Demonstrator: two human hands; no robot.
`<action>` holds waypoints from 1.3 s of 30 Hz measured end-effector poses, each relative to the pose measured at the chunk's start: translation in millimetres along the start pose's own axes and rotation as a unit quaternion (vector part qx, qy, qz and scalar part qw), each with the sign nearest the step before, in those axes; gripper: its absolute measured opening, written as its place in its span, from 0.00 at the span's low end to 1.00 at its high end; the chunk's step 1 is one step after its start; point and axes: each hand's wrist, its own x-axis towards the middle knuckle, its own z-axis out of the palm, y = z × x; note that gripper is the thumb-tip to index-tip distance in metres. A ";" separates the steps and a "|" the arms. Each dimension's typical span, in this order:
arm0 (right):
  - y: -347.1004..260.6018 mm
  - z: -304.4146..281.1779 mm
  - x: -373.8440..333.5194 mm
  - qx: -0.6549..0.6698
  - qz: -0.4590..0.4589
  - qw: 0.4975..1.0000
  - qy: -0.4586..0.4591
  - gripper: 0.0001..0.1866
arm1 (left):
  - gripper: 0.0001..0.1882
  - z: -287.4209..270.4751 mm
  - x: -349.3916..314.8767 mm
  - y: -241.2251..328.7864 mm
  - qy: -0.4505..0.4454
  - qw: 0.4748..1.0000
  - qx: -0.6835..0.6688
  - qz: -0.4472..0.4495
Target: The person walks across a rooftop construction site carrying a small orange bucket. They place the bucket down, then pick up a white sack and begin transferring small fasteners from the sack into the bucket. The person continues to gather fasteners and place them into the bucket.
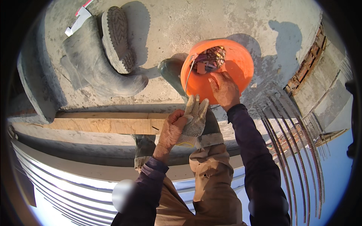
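Note:
A pale knitted work glove [194,122] with a dotted palm hangs from my left hand [172,129]. That hand pinches it at the side between thumb and fingers, just below the bucket's near rim. An orange bucket [241,64] tilts toward me beside a dark rubber boot on my foot. At its bottom lies a pile of small wooden-looking and reddish pieces [211,58]. Over the bucket's near side reaches my right hand [225,89], bare, thumb and fingers apart, pointing at the pieces. No held thing shows in it; its fingertips are partly hidden.
A pair of grey, dusty rubber boots [96,56] lies on the concrete floor [166,22] at the left. A wooden beam [109,124] runs across in front of my legs. Several steel rebars [298,150] stick out at the right, near a rough brick edge [307,62].

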 end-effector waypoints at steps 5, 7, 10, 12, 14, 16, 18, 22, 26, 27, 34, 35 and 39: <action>0.7 58.2 66.6 -0.191 -0.058 0.977 -0.080 0.17 | 0.11 -15.0 -13.1 -5.0 0.022 1.000 0.015 0.004; -2.1 72.4 68.7 -0.140 -0.061 0.988 0.001 0.16 | 0.10 -22.3 -14.4 -7.6 0.029 0.999 0.016 0.003; 0.8 82.6 64.0 -0.134 -0.038 0.990 0.008 0.17 | 0.10 -30.5 -13.9 -13.1 0.037 0.999 0.006 0.001; 7.5 83.0 61.5 -0.148 -0.032 0.988 -0.013 0.18 | 0.10 -33.3 -12.0 -16.6 0.044 0.999 0.006 0.008; 13.8 80.2 57.9 -0.157 -0.032 0.986 -0.039 0.20 | 0.10 -33.6 -10.8 -19.6 0.038 0.999 -0.003 0.016; 18.2 74.5 57.7 -0.212 -0.067 0.972 -0.071 0.20 | 0.10 -33.3 -10.4 -21.1 0.035 0.999 0.001 0.014; 20.0 65.1 57.2 -0.211 -0.061 0.971 -0.095 0.20 | 0.10 -33.4 -9.1 -20.7 0.034 0.999 0.017 0.007; 16.4 34.9 40.1 -0.051 0.035 0.996 -0.065 0.21 | 0.14 -32.4 0.0 -13.3 0.067 0.987 0.138 0.055; -0.9 7.4 -0.8 0.064 -0.011 0.995 -0.080 0.33 | 0.17 -20.7 18.2 3.7 0.096 0.966 0.224 0.090; -9.9 6.8 -10.4 0.095 -0.043 0.991 -0.081 0.35 | 0.18 -16.1 22.2 8.9 0.100 0.960 0.230 0.124; -68.2 41.6 -2.7 0.092 -0.033 0.986 -0.133 0.39 | 0.24 -8.8 -7.6 26.9 0.053 0.949 0.297 0.090; -73.1 44.2 -1.8 0.087 -0.041 0.988 -0.119 0.39 | 0.25 -12.9 -15.5 25.8 0.055 0.947 0.302 0.098; -82.9 52.5 -8.8 0.041 -0.025 0.993 -0.105 0.39 | 0.29 -33.7 -40.0 20.7 0.073 0.939 0.319 0.106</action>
